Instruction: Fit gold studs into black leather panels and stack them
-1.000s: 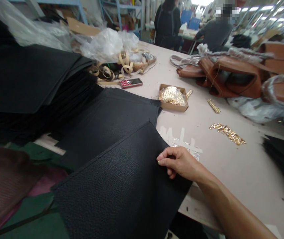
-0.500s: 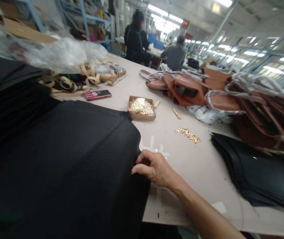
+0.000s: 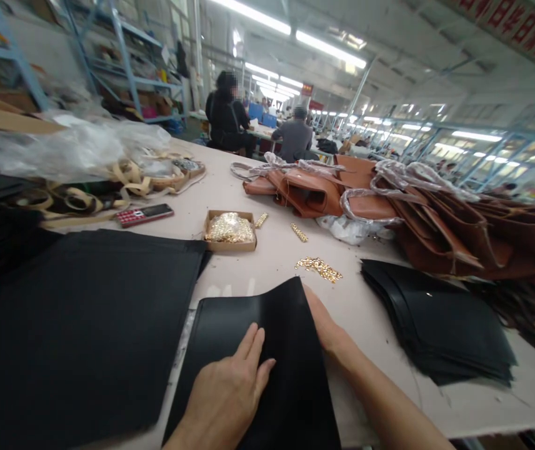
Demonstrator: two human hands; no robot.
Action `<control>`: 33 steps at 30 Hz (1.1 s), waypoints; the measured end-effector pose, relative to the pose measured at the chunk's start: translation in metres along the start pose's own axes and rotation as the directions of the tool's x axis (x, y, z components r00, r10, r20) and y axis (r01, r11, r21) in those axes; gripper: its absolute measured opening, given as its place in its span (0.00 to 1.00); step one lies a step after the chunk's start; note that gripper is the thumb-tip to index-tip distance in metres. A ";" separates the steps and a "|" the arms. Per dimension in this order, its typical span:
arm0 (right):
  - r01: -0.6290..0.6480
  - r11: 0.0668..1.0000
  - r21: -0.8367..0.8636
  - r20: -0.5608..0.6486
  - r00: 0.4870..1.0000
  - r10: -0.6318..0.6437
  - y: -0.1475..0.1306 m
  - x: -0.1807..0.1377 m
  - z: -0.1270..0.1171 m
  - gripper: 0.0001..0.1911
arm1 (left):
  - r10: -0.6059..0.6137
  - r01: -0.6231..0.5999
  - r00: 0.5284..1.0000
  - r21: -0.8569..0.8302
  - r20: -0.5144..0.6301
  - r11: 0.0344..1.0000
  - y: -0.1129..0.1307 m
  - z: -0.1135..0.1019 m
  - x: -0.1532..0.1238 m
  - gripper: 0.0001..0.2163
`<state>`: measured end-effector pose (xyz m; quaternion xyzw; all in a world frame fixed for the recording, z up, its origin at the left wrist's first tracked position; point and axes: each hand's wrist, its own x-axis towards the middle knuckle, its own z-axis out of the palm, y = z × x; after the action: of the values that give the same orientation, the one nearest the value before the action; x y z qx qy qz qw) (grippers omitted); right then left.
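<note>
A black leather panel (image 3: 290,375) lies in front of me, its right side raised and bent upward. My left hand (image 3: 230,390) rests on top of it with fingers stretched out. At the panel's right edge is my right hand (image 3: 321,319), pressed against its underside; the panel hides the fingers. To the left lies a stack of black leather panels (image 3: 94,325). Beyond my hands are a loose pile of gold-coloured metal pieces (image 3: 319,269) and a small cardboard box (image 3: 230,247) filled with similar pieces.
Brown leather bags (image 3: 365,203) with plastic-wrapped handles are heaped at the back right. Another stack of black pieces (image 3: 440,319) sits on the right. A red phone (image 3: 143,215), tan strips (image 3: 129,178) and clear plastic (image 3: 84,140) occupy the left. Two people sit farther back.
The black panel has come off the left stack and moved right, in front of me. My left hand has entered view on top of it. My right hand has gone behind its edge.
</note>
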<state>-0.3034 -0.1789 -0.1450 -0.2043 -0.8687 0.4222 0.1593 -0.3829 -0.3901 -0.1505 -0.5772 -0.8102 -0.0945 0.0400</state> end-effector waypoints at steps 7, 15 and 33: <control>-0.003 0.884 -0.468 -0.091 0.995 -0.045 0.040 0.047 -0.040 0.16 | 0.061 -0.062 0.998 0.055 0.021 0.997 -0.002 0.013 -0.004 0.19; 0.033 0.669 -0.742 0.077 0.996 0.036 0.033 0.085 -0.037 0.14 | 0.068 -0.068 0.996 0.011 -0.057 0.998 -0.005 0.020 -0.009 0.19; -0.124 0.767 -0.630 0.053 0.978 0.202 0.003 0.058 -0.018 0.13 | 0.036 -0.033 0.999 -0.150 0.018 0.988 -0.004 0.007 -0.009 0.19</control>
<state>-0.3449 -0.1370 -0.1308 -0.2947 -0.9460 0.1351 -0.0057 -0.3831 -0.3987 -0.1596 -0.5934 -0.7911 -0.1483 -0.0100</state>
